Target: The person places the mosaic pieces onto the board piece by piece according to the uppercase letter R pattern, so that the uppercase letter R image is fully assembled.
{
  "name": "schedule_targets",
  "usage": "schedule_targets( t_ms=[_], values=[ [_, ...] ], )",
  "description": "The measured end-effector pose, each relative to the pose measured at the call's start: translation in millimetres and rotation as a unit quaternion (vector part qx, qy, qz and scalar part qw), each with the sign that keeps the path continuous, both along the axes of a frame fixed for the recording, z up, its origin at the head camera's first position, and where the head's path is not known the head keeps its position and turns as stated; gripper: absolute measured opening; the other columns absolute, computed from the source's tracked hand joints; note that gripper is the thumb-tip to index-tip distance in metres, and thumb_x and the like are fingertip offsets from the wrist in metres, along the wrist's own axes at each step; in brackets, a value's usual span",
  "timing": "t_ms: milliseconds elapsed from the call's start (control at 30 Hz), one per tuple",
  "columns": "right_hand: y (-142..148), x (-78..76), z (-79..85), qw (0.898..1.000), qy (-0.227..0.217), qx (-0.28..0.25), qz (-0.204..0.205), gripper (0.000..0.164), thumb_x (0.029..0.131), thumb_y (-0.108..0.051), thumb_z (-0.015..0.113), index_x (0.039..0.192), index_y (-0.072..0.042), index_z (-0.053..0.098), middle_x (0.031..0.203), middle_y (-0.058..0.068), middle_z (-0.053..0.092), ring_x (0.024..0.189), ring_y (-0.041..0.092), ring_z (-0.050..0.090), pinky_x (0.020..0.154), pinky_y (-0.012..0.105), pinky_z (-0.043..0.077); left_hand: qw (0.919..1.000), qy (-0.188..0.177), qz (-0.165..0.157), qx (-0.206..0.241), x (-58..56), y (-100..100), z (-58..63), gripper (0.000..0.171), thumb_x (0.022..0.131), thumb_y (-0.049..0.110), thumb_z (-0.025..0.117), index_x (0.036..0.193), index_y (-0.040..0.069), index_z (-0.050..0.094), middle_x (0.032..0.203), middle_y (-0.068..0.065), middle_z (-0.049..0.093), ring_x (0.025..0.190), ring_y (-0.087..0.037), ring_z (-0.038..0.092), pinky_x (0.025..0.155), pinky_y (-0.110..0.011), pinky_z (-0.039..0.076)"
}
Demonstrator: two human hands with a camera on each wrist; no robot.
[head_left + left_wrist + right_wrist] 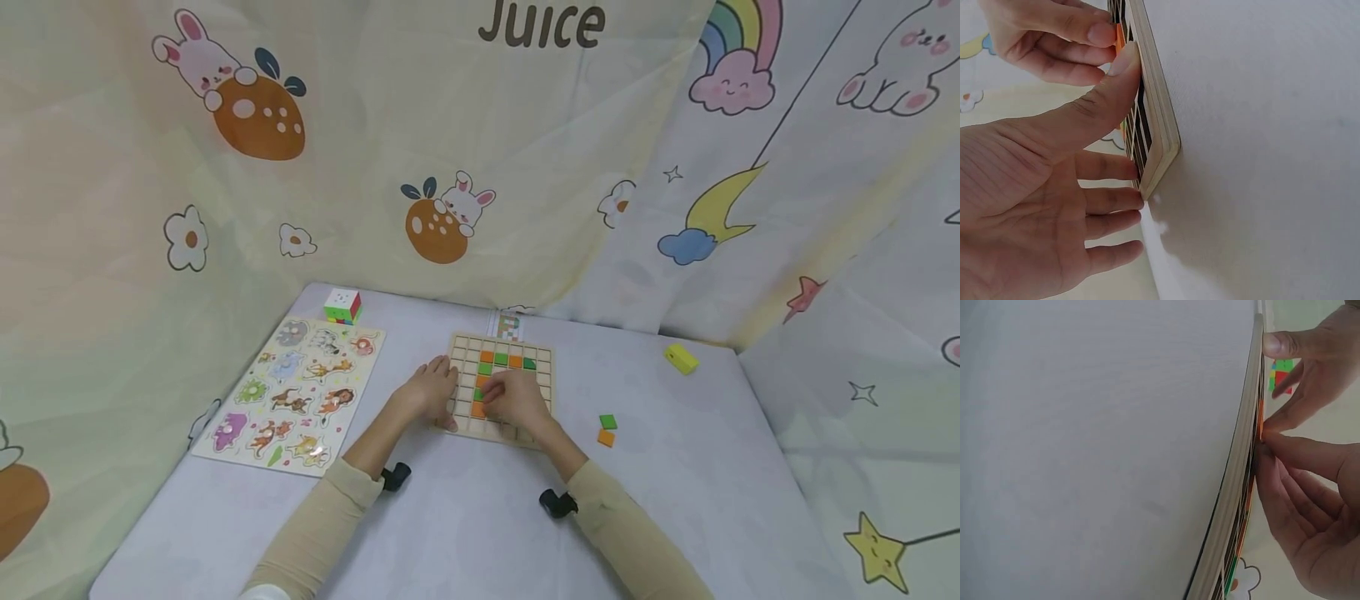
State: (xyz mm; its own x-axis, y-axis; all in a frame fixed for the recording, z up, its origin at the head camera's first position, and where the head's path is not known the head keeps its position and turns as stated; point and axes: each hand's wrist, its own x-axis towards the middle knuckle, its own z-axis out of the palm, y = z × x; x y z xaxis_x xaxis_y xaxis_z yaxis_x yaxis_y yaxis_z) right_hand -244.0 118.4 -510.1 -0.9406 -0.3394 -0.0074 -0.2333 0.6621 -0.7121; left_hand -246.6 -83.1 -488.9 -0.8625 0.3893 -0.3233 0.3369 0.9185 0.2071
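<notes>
A square wooden grid board lies mid-table, with orange and green square tiles along its upper rows and left part. My left hand rests at the board's left edge, fingers straight; in the left wrist view its thumb presses the top near the near edge and its fingertips touch the side. Over the board, my right hand has thumb and forefinger brought together low at the surface, pinching at an orange tile. In the right wrist view those fingertips meet right beside the orange, partly hiding it.
Right of the board lie a loose green tile and an orange tile. A yellow-green block sits farther back. An animal puzzle board is on the left, a puzzle cube behind it. A small pattern card stands behind the grid.
</notes>
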Motion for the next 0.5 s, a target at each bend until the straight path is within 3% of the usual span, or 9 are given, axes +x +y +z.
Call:
schedule_targets(
  t_ms=[300, 500],
  values=[
    [9, 6.3, 11.3, 1.000, -0.004, 0.012, -0.010, 0.023, 0.082, -0.006, 0.088, 0.103, -0.007, 0.079, 0.083, -0.002, 0.075, 0.076, 0.011, 0.068, 0.071, 0.030, 0.059, 0.9999, 0.011, -0.004, -0.005, 0.2, -1, -3.0, 0.115, 0.074, 0.047, 0.091, 0.158, -0.008, 0.035, 0.168, -0.031, 0.020, 0.158, -0.043, 0.016, 0.128, -0.055, 0.021],
    [23, 15.8, 20.3, 1.000, 0.010, -0.002, -0.015, 0.023, 0.084, -0.012, 0.088, 0.104, -0.007, 0.079, 0.092, 0.004, 0.076, 0.082, 0.014, 0.069, 0.072, 0.034, 0.059, 0.9999, 0.013, -0.005, -0.003, 0.9, 0, -1.4, 0.115, 0.073, 0.048, 0.091, 0.157, -0.008, 0.036, 0.167, -0.031, 0.021, 0.158, -0.043, 0.017, 0.128, -0.055, 0.022]
  ],
)
